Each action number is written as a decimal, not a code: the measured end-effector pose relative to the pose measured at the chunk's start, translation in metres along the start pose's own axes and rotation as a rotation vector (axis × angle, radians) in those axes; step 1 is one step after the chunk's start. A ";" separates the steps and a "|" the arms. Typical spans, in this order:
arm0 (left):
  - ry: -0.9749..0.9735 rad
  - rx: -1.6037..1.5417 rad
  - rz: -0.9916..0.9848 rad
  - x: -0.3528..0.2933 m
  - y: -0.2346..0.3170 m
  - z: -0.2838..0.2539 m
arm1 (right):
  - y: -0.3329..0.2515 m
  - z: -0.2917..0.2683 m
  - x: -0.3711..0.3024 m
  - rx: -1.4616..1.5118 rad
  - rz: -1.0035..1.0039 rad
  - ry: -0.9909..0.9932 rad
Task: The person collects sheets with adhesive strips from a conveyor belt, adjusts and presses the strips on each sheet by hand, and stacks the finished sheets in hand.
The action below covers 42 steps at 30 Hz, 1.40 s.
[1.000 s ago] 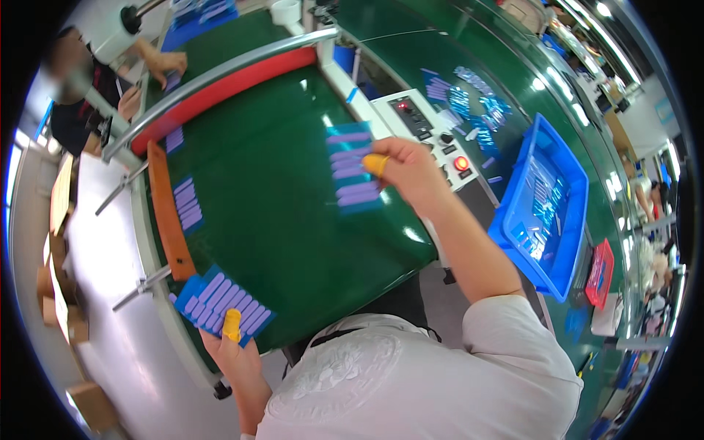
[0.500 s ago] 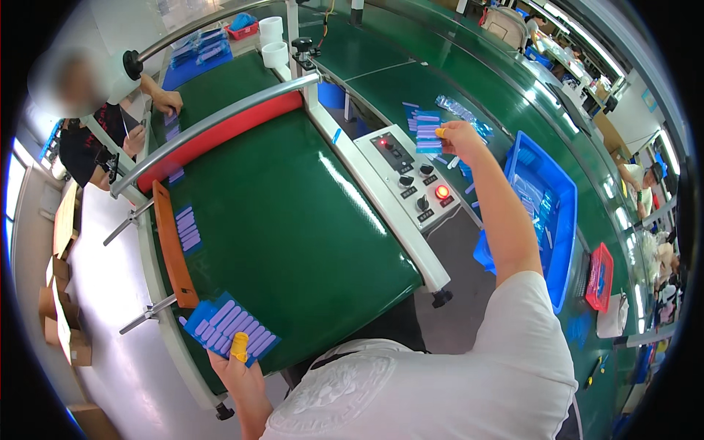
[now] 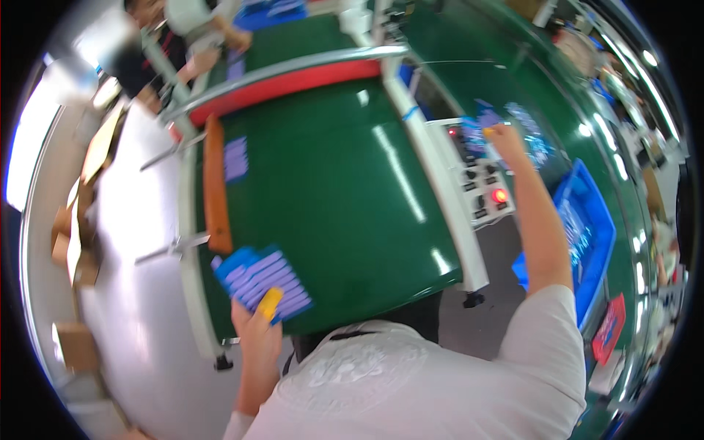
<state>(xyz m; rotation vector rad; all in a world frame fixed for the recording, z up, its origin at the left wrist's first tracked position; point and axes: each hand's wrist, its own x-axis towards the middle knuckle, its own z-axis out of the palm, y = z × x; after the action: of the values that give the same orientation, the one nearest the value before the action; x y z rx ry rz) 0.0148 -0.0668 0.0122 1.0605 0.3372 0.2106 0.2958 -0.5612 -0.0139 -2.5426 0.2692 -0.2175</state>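
Note:
My left hand [image 3: 257, 326], a yellow cover on its thumb, grips a fanned stack of blue cards with light purple strips [image 3: 253, 275] over the belt's near left corner. Above the far end of the control panel [image 3: 480, 209], my right hand [image 3: 507, 143] is closed on a blue card with purple strips [image 3: 474, 139], blurred by motion. Another purple-striped card [image 3: 236, 160] lies on the green conveyor belt [image 3: 330, 191], beside the orange guide bar [image 3: 215, 187]. More such pieces [image 3: 532, 136] are scattered beyond my right hand.
A red roller [image 3: 293, 92] and metal bar cross the belt's far part. Beyond it, a person's hands [image 3: 238, 40] are at the belt's left side. To the right stands a blue bin [image 3: 598, 242] holding shiny pieces, with a red basket [image 3: 610, 330] nearer. Cardboard boxes [image 3: 75, 345] stand far left.
The whole view has shifted, so the belt appears further right and higher. My right hand has brought its card leftward, over the control panel. My left hand still grips its stack.

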 end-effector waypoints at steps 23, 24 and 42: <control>-0.037 -0.105 -0.097 0.011 -0.003 0.005 | -0.280 0.087 -0.217 0.824 -0.236 -1.169; -0.019 -0.129 -0.094 0.013 -0.005 0.003 | -0.277 0.094 -0.222 0.863 -0.216 -1.180; 0.212 -0.010 0.057 0.010 0.015 -0.053 | -0.368 0.253 -0.100 0.849 0.048 -0.910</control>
<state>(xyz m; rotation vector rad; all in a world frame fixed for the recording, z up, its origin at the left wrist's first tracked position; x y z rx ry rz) 0.0038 -0.0128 0.0004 1.0405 0.4970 0.3767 0.3057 -0.1034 -0.0279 -1.5685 -0.1136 0.6925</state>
